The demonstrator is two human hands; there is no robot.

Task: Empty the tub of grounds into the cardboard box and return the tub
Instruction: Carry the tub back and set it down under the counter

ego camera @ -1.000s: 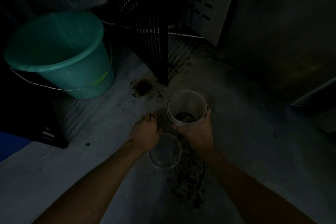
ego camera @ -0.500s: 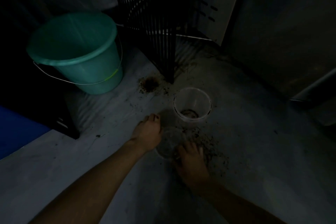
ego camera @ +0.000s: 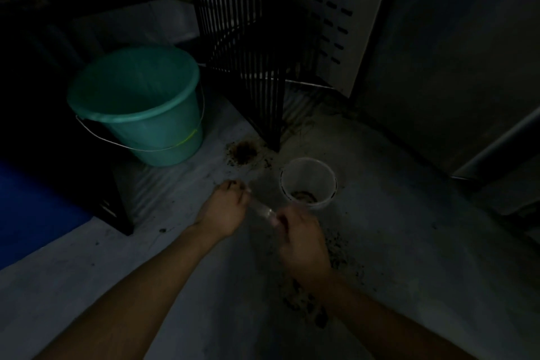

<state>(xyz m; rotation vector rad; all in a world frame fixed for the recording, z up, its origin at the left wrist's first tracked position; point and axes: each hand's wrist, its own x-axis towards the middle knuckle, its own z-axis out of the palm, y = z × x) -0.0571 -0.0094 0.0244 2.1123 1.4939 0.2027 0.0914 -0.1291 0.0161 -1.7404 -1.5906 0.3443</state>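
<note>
The light is dim and my right hand [ego camera: 302, 238] is blurred. A thin clear plastic lid [ego camera: 263, 210], hard to make out, is pinched between it and my left hand [ego camera: 226, 210]. The translucent white round plastic tub [ego camera: 308, 183] stands upright on the grey floor [ego camera: 409, 242] at one o'clock from my hands, dark grounds [ego camera: 304, 196] at its bottom.

Floor [ego camera: 409, 242]: tub [ego camera: 308, 181], bucket [ego camera: 140, 105], grounds [ego camera: 244, 150].
</note>
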